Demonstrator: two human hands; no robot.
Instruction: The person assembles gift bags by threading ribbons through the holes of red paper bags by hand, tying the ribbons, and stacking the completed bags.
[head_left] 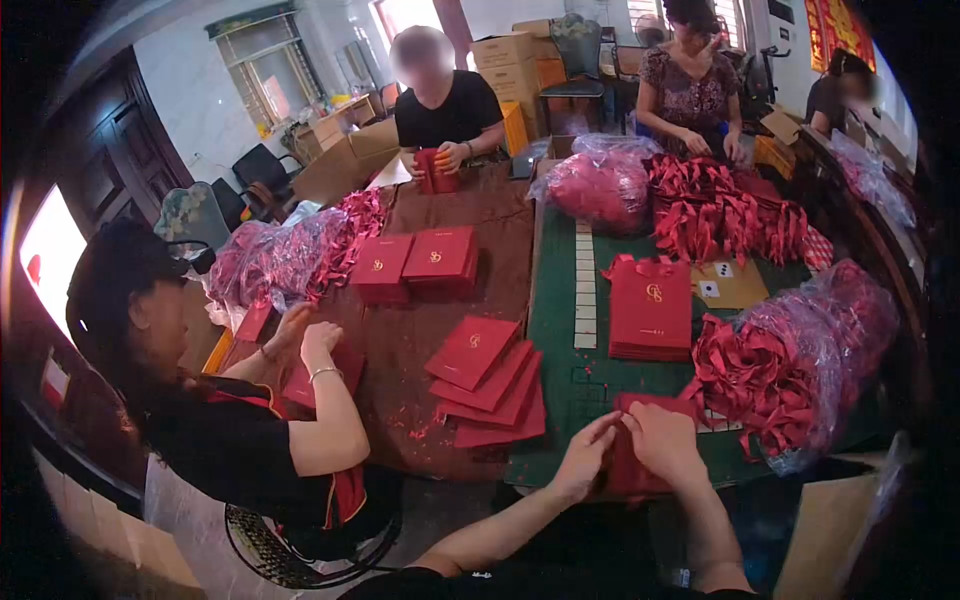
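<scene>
Holding the top of a red paper bag [632, 474], the left hand [585, 457] and the right hand [662, 440] sit close together at the near edge of the green bench [553, 350]. The left hand pinches with its thumb and finger almost together; the right hand curls over the bag, with some fingertips hidden. From this bag, a neat pile of bags [650, 310] with gold letters is at 12 o'clock, red ribbons [745, 375] in clear plastic [832, 400] are at 2 o'clock, and fanned-out bags [488, 385] lie at 10 o'clock on the brown bench [395, 385].
</scene>
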